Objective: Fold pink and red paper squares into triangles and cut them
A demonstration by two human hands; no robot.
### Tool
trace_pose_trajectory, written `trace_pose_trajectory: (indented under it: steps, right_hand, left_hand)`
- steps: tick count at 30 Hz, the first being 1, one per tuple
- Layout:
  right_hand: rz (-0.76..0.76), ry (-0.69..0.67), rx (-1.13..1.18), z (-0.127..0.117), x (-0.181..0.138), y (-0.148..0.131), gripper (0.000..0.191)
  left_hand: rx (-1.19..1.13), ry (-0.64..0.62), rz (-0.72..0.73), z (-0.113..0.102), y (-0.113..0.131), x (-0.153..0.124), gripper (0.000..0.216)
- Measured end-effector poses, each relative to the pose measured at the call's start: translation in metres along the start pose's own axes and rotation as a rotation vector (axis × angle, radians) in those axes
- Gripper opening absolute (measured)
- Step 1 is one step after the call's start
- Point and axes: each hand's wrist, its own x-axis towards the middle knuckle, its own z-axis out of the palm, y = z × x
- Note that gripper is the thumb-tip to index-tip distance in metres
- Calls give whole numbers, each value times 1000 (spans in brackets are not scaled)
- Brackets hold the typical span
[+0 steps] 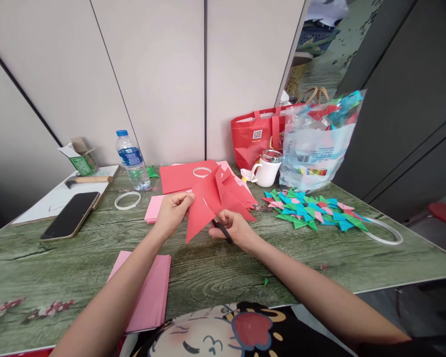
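Observation:
My left hand [175,210] pinches the left edge of a red sheet of paper [202,208], holding it above the table. In my right hand [236,228] are black-handled scissors [222,230], their blades at the sheet, part of them hidden by the paper. The sheet is partly cut, with a pointed flap hanging down between my hands. Behind it lie more red sheets [176,176] with a white ring on top. A small stack of pink paper [154,208] sits just left of the red paper, and a larger pink stack [152,292] lies under my left forearm.
Folded paper pieces in several colours [308,208] lie at right beside a white hoop [388,233]. Behind stand a white mug [269,171], a red bag [243,134] and a full plastic bag [308,148]. At left are a water bottle [132,161], phone [72,215] and hammer [91,179].

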Motion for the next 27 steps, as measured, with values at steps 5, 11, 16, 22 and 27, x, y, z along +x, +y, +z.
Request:
trace_pose_trajectory:
  steps: [5,11,16,22,27]
  right_hand:
    - [-12,-92,-33,0,-3,-8,54]
    - [5,-188,-36,-6,-2,-7,47]
    - [-16,-225,-33,-7,-1,-4,52]
    - [-48,-214,-25,-4,-2,-3,45]
    - [-51,-216,-66,-4,-2,-1,50]
  left_hand:
    - [12,-13,14,-2,0,0,35]
    - [3,-115,47,-1,1,-2,33]
    - [-12,-152,60,0,-1,-2,34]
    - [-93,-169,37,3,-1,-3,36]
    - [-29,-209,54,4,-1,-5,36]
